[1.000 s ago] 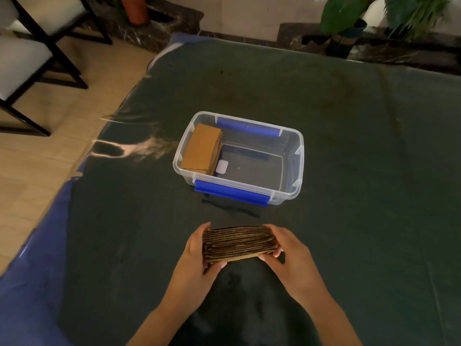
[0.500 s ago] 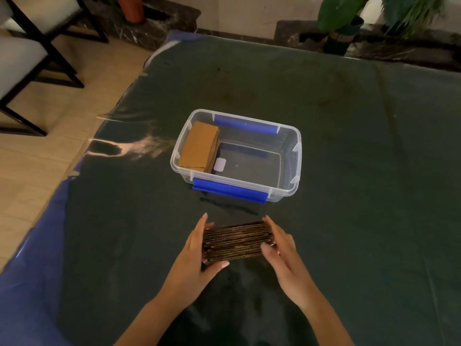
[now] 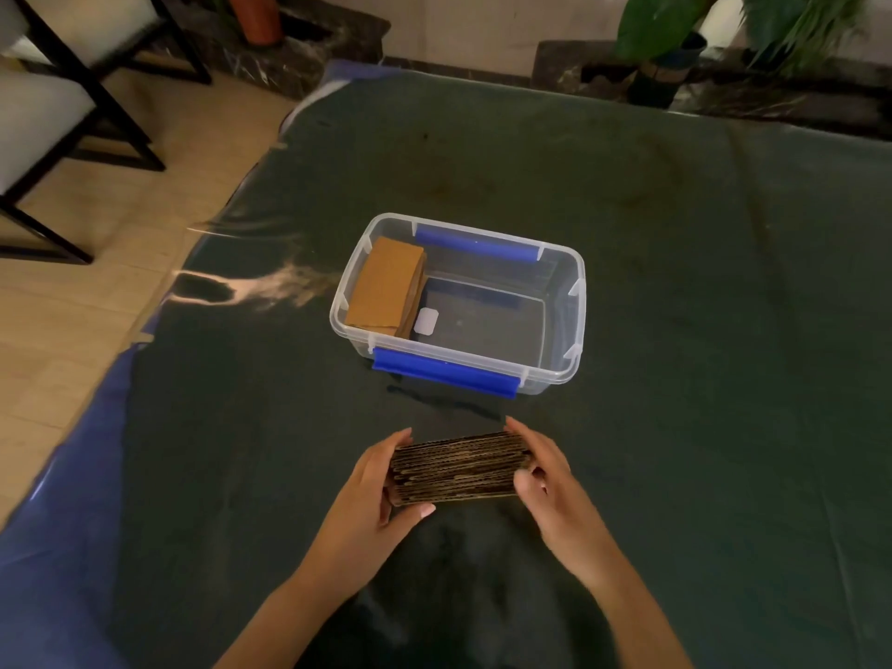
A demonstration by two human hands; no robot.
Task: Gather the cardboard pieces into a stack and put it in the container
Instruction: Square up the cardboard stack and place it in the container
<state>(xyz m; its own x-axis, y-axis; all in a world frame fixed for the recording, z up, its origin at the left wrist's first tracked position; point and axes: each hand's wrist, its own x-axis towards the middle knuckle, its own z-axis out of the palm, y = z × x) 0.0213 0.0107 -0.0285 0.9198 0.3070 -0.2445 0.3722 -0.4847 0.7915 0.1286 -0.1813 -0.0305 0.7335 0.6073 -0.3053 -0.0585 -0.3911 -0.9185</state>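
Observation:
A stack of brown corrugated cardboard pieces [image 3: 458, 468] is held on edge, its ribbed side facing me, just above the dark table cloth [image 3: 700, 330]. My left hand [image 3: 374, 490] presses its left end and my right hand [image 3: 555, 490] presses its right end. Beyond the stack stands a clear plastic container [image 3: 577, 301] with blue clips on its near and far rims. Another cardboard stack [image 3: 383, 284] leans inside the container at its left end. The right part of the container holds only a small white label on the floor.
The table's left edge, covered by blue sheet [image 3: 72, 499], drops to a tiled floor. Black-framed chairs [image 3: 58, 113] stand at the far left. Potted plants [image 3: 666, 36] and a stone ledge lie beyond the far edge.
My hands have squared the stack: the right hand shifted from under its right end to flat against that end, and the stack moved slightly toward the container.

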